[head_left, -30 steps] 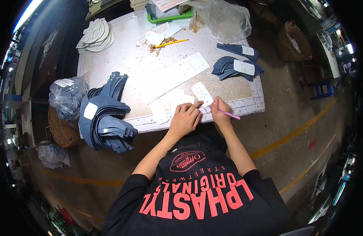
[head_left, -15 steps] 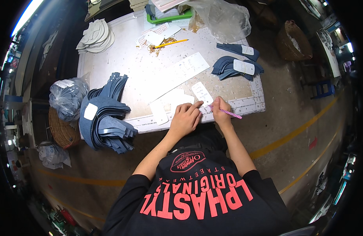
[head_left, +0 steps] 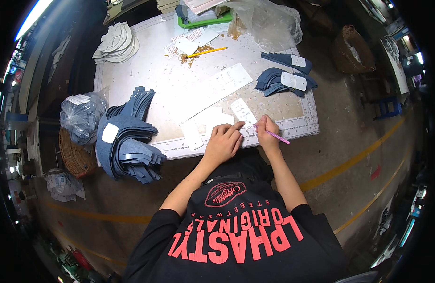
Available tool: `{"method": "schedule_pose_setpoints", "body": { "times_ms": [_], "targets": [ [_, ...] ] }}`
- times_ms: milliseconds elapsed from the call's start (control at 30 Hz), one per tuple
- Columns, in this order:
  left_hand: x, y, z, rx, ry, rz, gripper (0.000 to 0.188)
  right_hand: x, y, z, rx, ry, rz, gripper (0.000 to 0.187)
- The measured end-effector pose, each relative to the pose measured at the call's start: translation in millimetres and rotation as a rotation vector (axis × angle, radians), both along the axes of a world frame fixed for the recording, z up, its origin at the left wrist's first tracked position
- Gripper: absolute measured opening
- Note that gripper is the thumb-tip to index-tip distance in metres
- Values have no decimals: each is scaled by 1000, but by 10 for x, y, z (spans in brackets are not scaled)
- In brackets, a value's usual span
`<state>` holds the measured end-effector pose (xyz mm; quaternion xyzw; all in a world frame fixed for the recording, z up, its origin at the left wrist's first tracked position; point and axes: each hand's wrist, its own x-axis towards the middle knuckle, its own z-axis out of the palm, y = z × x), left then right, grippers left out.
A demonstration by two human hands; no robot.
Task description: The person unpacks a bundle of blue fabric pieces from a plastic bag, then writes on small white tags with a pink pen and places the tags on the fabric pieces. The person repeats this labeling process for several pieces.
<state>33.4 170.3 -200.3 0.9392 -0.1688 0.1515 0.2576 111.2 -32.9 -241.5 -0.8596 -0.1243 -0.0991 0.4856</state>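
Observation:
A pink striped pen (head_left: 279, 137) is gripped in my right hand (head_left: 268, 134), its tip on the lower part of a small white tag (head_left: 244, 113) with handwriting on it. My left hand (head_left: 224, 143) lies on the table's near edge, fingers stretched and slightly bent, the index fingertip against the tag's lower left corner. Beside that hand are white card pieces (head_left: 194, 137), partly covered by it. Beyond them a long white card strip (head_left: 217, 92) lies slantwise across the table (head_left: 156, 75).
Blue-grey cut pieces in a large stack (head_left: 128, 137) hang over the left edge; smaller tied bundles (head_left: 274, 81) sit at right. Farther off are a yellow pencil (head_left: 205, 53) among rubber bands, white pieces (head_left: 116, 43), a green tray (head_left: 205, 21) and a clear plastic bag (head_left: 269, 26).
My right hand and the pen have shifted very slightly at the tag. The left hand keeps its place, and the whole view has moved a little.

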Motion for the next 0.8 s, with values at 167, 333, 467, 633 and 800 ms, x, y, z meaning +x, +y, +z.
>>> {"method": "schedule_pose_setpoints", "body": {
  "times_ms": [167,333,467,633,800],
  "targets": [
    [6,0,13,-11,-4,-3,15,17,-4,3,-12,-30,0,42],
    [8,3,12,0,-1,-5,14,9,-7,48,16,48,-8,33],
    [15,2,5,-2,-2,-6,14,11,-1,72,22,44,-42,34],
    [8,5,6,-6,-7,-5,14,17,1,60,0,26,-48,35],
    [11,9,12,-2,-4,-7,15,31,-10,-3,8,48,-72,34]
  ]
}}
